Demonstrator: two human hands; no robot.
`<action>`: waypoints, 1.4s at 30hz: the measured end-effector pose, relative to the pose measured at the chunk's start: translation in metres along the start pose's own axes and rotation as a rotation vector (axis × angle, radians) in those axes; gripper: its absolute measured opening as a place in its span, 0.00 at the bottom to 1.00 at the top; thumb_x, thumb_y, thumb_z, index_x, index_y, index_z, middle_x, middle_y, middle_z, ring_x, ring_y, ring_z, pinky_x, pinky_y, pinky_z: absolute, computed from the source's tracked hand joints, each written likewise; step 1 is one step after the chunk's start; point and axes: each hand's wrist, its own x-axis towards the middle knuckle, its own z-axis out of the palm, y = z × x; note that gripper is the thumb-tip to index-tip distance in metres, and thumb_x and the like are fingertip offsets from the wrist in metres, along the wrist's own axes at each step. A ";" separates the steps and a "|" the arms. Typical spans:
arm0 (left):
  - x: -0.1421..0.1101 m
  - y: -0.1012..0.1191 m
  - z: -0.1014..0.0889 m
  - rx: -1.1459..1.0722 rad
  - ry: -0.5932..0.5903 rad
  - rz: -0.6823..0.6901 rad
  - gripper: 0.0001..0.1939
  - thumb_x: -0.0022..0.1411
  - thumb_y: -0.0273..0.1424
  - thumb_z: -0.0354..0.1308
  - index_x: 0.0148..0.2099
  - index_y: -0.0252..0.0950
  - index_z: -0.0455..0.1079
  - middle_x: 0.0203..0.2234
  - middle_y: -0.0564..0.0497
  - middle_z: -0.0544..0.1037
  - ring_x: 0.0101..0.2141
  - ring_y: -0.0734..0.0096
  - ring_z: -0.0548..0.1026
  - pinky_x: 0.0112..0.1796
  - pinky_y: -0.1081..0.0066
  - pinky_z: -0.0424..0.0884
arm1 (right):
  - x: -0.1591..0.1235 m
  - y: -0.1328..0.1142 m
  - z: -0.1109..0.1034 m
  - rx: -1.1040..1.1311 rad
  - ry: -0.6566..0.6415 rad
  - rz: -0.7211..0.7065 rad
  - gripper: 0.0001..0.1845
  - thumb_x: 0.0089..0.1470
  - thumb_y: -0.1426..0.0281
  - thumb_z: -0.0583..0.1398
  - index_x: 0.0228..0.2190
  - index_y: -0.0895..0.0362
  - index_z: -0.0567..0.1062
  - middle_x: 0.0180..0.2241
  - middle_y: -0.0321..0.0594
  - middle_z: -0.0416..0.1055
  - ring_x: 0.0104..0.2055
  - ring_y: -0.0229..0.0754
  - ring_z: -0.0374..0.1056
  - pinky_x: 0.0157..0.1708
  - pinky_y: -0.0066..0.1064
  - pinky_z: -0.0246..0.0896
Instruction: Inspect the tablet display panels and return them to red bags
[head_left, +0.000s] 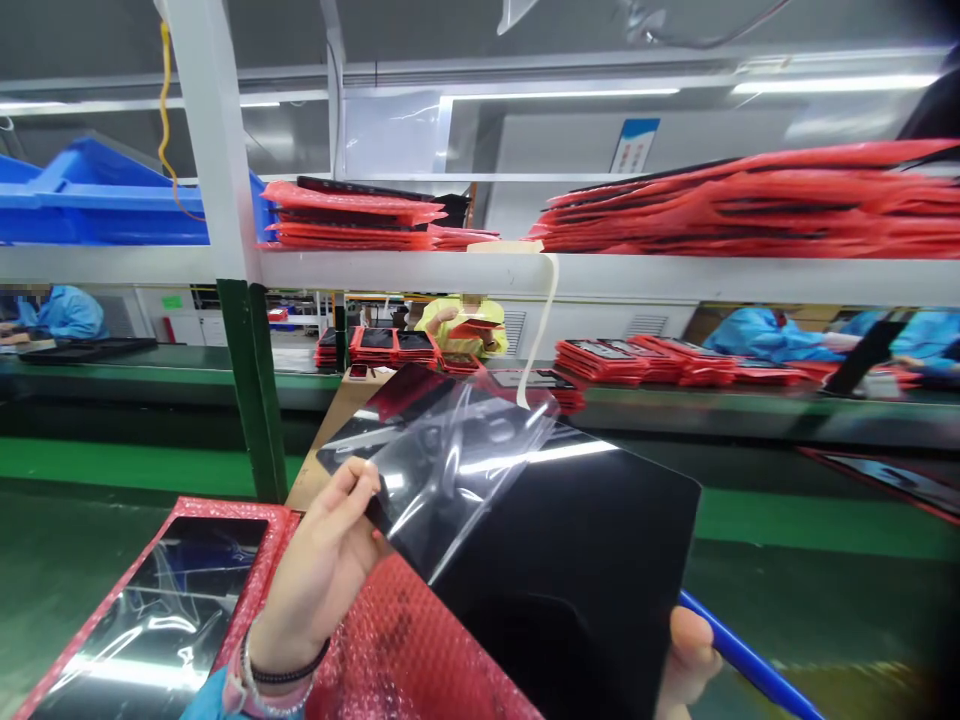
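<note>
My left hand [319,575] pinches the corner of a clear protective film [450,470] that is partly lifted off a glossy black panel [577,560]. My right hand [686,665] shows only a thumb and part of the fingers at the panel's lower right edge, gripping the panel from beneath. A blue pen-like rod [750,665] sticks out beside that hand. Under the panel lies a red bubble-wrap bag [405,650]. Another black panel in a red bubble bag [157,610] lies at the lower left.
A green conveyor belt [112,465] runs across in front. A white and green post [240,300] stands at left. The shelf above holds stacks of red bags [750,200] and blue bins [97,195]. People in blue and yellow work beyond.
</note>
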 end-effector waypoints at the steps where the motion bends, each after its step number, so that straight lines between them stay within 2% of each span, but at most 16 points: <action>1: 0.000 -0.002 0.002 -0.109 0.108 0.023 0.04 0.56 0.30 0.64 0.31 0.38 0.71 0.28 0.57 0.74 0.30 0.80 0.73 0.33 0.81 0.72 | 0.001 0.001 0.003 0.049 -0.033 0.021 0.23 0.39 0.40 0.62 0.29 0.40 0.83 0.29 0.41 0.81 0.31 0.60 0.77 0.34 0.52 0.74; 3: 0.000 -0.006 0.003 -0.233 0.311 0.112 0.02 0.58 0.25 0.61 0.34 0.37 0.73 0.33 0.57 0.76 0.35 0.81 0.74 0.39 0.83 0.71 | 0.002 0.000 0.014 0.133 -0.011 0.058 0.19 0.41 0.42 0.63 0.29 0.39 0.83 0.31 0.37 0.82 0.34 0.59 0.78 0.36 0.50 0.75; 4: 0.000 -0.008 0.003 -0.255 0.354 0.165 0.02 0.59 0.25 0.61 0.35 0.38 0.74 0.33 0.57 0.76 0.36 0.81 0.74 0.40 0.83 0.71 | 0.003 -0.001 0.020 0.123 0.050 0.042 0.18 0.45 0.44 0.62 0.34 0.38 0.82 0.34 0.36 0.82 0.39 0.58 0.77 0.40 0.49 0.74; 6: -0.002 -0.012 0.001 -0.244 0.316 0.298 0.02 0.58 0.29 0.63 0.35 0.39 0.73 0.33 0.57 0.75 0.36 0.79 0.74 0.40 0.81 0.72 | 0.002 -0.006 0.034 0.031 0.183 -0.024 0.22 0.53 0.49 0.59 0.47 0.40 0.77 0.46 0.36 0.78 0.52 0.55 0.71 0.50 0.48 0.69; 7: -0.004 -0.013 0.000 -0.220 0.276 0.370 0.04 0.57 0.32 0.64 0.36 0.40 0.73 0.32 0.57 0.74 0.35 0.78 0.74 0.38 0.80 0.72 | 0.002 -0.009 0.040 -0.031 0.180 -0.055 0.26 0.54 0.50 0.59 0.53 0.41 0.72 0.52 0.37 0.74 0.58 0.54 0.66 0.54 0.47 0.65; 10: -0.012 -0.015 -0.002 -0.130 0.231 0.523 0.07 0.56 0.35 0.65 0.34 0.40 0.70 0.29 0.57 0.70 0.28 0.78 0.72 0.29 0.80 0.70 | -0.003 -0.019 0.051 -0.188 0.028 -0.097 0.41 0.50 0.56 0.65 0.62 0.43 0.58 0.64 0.35 0.58 0.66 0.52 0.52 0.62 0.43 0.53; 12: -0.019 -0.016 -0.001 -0.086 0.203 0.551 0.06 0.59 0.35 0.63 0.34 0.41 0.69 0.26 0.57 0.68 0.21 0.81 0.67 0.21 0.80 0.65 | -0.007 -0.024 0.053 -0.324 -0.009 -0.112 0.47 0.49 0.61 0.67 0.64 0.43 0.52 0.66 0.33 0.52 0.67 0.51 0.49 0.63 0.42 0.52; 15: -0.028 -0.017 0.002 -0.061 0.149 0.550 0.05 0.61 0.35 0.60 0.35 0.43 0.68 0.22 0.59 0.64 0.15 0.82 0.59 0.16 0.79 0.59 | -0.013 -0.027 0.050 -0.521 0.017 -0.122 0.52 0.50 0.63 0.67 0.66 0.44 0.44 0.67 0.36 0.51 0.67 0.52 0.48 0.60 0.42 0.57; 19: -0.030 -0.017 0.004 -0.071 0.139 0.545 0.04 0.61 0.35 0.61 0.35 0.43 0.68 0.20 0.59 0.65 0.15 0.82 0.61 0.17 0.80 0.60 | -0.016 -0.025 0.045 -0.579 0.042 -0.102 0.52 0.52 0.63 0.65 0.66 0.42 0.38 0.67 0.37 0.50 0.67 0.53 0.49 0.58 0.43 0.62; 23: -0.019 -0.012 0.001 -0.117 0.195 0.554 0.06 0.56 0.34 0.65 0.34 0.41 0.71 0.27 0.57 0.74 0.26 0.78 0.74 0.31 0.79 0.72 | -0.014 -0.020 0.042 -0.410 -0.051 -0.122 0.47 0.55 0.64 0.63 0.66 0.47 0.43 0.69 0.39 0.45 0.68 0.51 0.42 0.64 0.45 0.48; 25: -0.012 -0.009 -0.002 -0.167 0.214 0.549 0.07 0.53 0.34 0.67 0.33 0.40 0.72 0.29 0.57 0.76 0.32 0.76 0.76 0.36 0.77 0.74 | -0.014 -0.019 0.043 -0.259 -0.116 -0.126 0.45 0.56 0.63 0.62 0.66 0.45 0.44 0.69 0.38 0.44 0.68 0.51 0.42 0.62 0.43 0.52; 27: -0.006 -0.007 -0.005 -0.210 0.233 0.522 0.08 0.51 0.33 0.68 0.33 0.39 0.73 0.30 0.57 0.76 0.32 0.76 0.76 0.37 0.77 0.74 | -0.016 -0.020 0.046 -0.095 -0.166 -0.075 0.43 0.55 0.61 0.63 0.65 0.39 0.46 0.68 0.35 0.46 0.67 0.50 0.48 0.58 0.38 0.59; 31: 0.002 -0.004 -0.010 -0.233 0.281 0.425 0.08 0.52 0.33 0.67 0.34 0.38 0.73 0.32 0.55 0.75 0.38 0.73 0.75 0.37 0.76 0.74 | -0.022 -0.026 0.051 0.066 -0.200 0.007 0.37 0.53 0.58 0.64 0.60 0.30 0.56 0.65 0.31 0.56 0.63 0.49 0.58 0.58 0.36 0.59; 35: 0.006 -0.003 -0.012 -0.220 0.298 0.383 0.04 0.57 0.32 0.63 0.35 0.37 0.74 0.33 0.55 0.73 0.41 0.72 0.73 0.41 0.75 0.73 | -0.024 -0.023 0.049 0.053 -0.192 0.018 0.43 0.50 0.57 0.66 0.61 0.30 0.53 0.65 0.32 0.55 0.64 0.52 0.55 0.59 0.46 0.58; 39: 0.012 -0.004 -0.015 -0.218 0.304 0.389 0.04 0.58 0.30 0.62 0.36 0.36 0.74 0.33 0.55 0.72 0.44 0.73 0.71 0.42 0.78 0.71 | -0.023 -0.016 0.048 0.131 -0.178 0.036 0.49 0.47 0.62 0.69 0.63 0.34 0.51 0.63 0.36 0.60 0.63 0.51 0.57 0.59 0.44 0.57; 42: 0.014 -0.004 -0.015 -0.226 0.299 0.404 0.04 0.55 0.30 0.64 0.35 0.36 0.74 0.32 0.57 0.73 0.39 0.75 0.72 0.40 0.78 0.72 | -0.023 -0.015 0.052 0.154 -0.146 0.047 0.50 0.45 0.62 0.70 0.63 0.35 0.52 0.61 0.37 0.63 0.61 0.51 0.61 0.58 0.42 0.58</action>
